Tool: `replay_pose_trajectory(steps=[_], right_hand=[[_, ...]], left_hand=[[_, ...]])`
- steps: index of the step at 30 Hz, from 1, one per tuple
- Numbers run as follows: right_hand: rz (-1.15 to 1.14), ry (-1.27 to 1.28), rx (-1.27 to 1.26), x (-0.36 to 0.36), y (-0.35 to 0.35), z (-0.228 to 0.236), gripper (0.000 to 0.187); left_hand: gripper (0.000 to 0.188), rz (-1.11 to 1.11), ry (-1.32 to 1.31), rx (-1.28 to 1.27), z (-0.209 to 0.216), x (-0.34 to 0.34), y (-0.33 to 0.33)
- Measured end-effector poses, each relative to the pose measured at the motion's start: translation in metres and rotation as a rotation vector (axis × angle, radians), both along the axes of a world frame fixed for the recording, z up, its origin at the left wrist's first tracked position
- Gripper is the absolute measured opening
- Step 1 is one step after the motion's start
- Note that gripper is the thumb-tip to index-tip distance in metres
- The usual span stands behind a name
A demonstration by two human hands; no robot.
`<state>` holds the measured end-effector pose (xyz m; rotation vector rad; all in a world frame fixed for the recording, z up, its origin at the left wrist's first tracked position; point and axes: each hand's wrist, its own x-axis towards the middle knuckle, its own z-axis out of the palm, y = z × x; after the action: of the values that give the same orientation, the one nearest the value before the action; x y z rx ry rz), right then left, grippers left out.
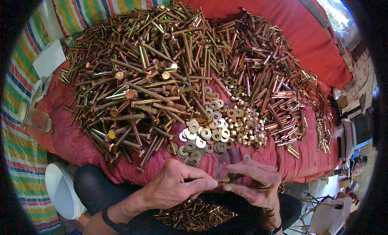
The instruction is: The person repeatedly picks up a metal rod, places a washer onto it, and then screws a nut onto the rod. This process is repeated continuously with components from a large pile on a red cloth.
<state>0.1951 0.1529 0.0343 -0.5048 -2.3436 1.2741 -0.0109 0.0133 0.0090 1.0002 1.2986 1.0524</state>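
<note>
My left hand point(184, 184) is closed, thumb against fingers, around a coppery bolt point(222, 180). Only the bolt's short end sticks out past the thumb tip; the rest is hidden in the hand. My right hand point(256, 180) faces that end, its thumb and forefinger spread above and below it. A small round washer point(246, 157) shows just behind the right forefinger. Beyond both hands lie a heap of flat washers point(200, 142), a pile of small coppery nuts point(247, 128) and a large mound of long hex-head bolts point(133, 89).
Thin metal sleeves point(279, 89) are heaped on the right. Red padded cloth point(141, 176) lies under everything. More small metal parts point(196, 214) sit below my hands. White stacked plastic containers point(62, 190) stand at left, by striped sheeting point(24, 138). Another person point(331, 212) is at lower right.
</note>
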Motion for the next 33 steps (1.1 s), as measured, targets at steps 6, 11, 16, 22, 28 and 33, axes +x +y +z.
replay_pose_trajectory(steps=[6, 11, 16, 22, 28, 33], right_hand=[[-0.068, -0.217, -0.139, 0.01, -0.01, -0.002, 0.018], [-0.067, 0.026, -0.039, 0.006, 0.002, -0.01, 0.034], [-0.014, -0.001, -0.111, 0.001, -0.002, -0.003, 0.039], [-0.061, -0.083, -0.15, -0.001, -0.008, -0.002, 0.04], [-0.002, -0.297, -0.168, 0.003, -0.005, 0.005, 0.024], [-0.541, -0.102, 0.099, 0.01, 0.028, -0.001, 0.021]], left_hand=[[0.023, -0.028, -0.02, 0.0, 0.0, 0.003, 0.001], [0.025, -0.025, -0.061, -0.049, -0.001, 0.0, 0.002], [0.025, -0.01, -0.078, -0.052, -0.002, 0.0, 0.001], [0.023, -0.043, -0.09, -0.077, 0.0, 0.0, 0.004], [0.019, -0.102, -0.072, -0.17, 0.004, 0.003, 0.003], [0.009, 0.043, 0.881, 0.563, 0.009, 0.001, 0.006]])
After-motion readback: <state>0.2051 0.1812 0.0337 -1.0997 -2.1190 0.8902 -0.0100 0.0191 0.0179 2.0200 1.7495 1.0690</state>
